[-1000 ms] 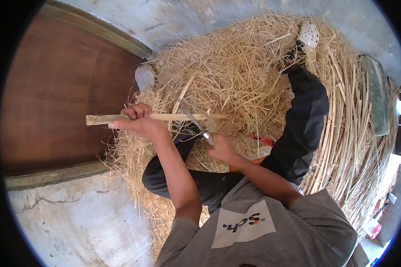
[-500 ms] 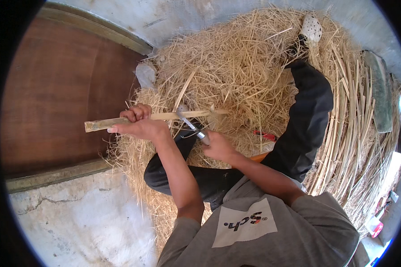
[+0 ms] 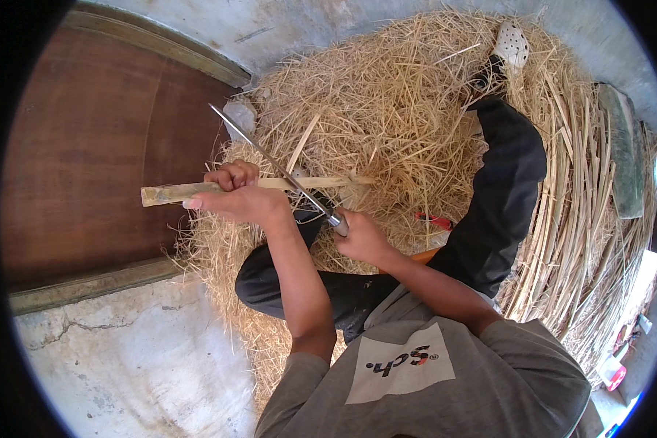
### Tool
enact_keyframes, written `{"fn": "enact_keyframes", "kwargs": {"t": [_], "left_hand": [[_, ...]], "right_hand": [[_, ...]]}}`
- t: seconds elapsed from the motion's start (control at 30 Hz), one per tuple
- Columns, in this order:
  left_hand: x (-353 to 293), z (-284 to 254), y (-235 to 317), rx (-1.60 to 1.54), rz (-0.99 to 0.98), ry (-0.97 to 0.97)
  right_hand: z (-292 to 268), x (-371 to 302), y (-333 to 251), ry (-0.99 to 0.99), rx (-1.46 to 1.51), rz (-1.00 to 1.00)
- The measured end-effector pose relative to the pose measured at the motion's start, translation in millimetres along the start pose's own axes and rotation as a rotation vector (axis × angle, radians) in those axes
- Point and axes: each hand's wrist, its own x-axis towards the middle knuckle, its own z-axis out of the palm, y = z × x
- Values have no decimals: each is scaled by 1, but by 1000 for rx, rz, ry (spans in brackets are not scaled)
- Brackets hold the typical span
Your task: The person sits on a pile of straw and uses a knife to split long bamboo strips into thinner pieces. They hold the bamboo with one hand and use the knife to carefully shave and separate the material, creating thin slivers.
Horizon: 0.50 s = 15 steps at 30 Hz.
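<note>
A pale bamboo strip (image 3: 317,182) lies crosswise in front of me, its blunt end pointing left. My left hand (image 3: 235,193) is wrapped round it near that end. My right hand (image 3: 359,235) grips the handle of a long-bladed knife (image 3: 259,150). The narrow metal blade slants up and left, crossing the strip just right of my left hand; I cannot tell whether it touches. The strip's far end rests among loose shavings (image 3: 387,95).
My bent legs (image 3: 504,212) frame the shavings. A red-handled tool (image 3: 434,220) lies near my right leg. Long split strips (image 3: 562,212) are piled at right, beside a greenish slab (image 3: 622,153). A brown door (image 3: 102,146) and a wall (image 3: 131,358) stand at left.
The knife blade has swung up and left, now showing its full length. My left hand and the strip have shifted slightly upward.
</note>
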Motion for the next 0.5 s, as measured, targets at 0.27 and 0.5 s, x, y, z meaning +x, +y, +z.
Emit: {"fn": "enact_keyframes", "kwargs": {"t": [0.27,0.5], "left_hand": [[14,3,1,32,17,19],[5,1,3,0,-11,-8]], "right_hand": [[19,8,118,83,-98,80],[1,2,8,-7,6,-52]]}}
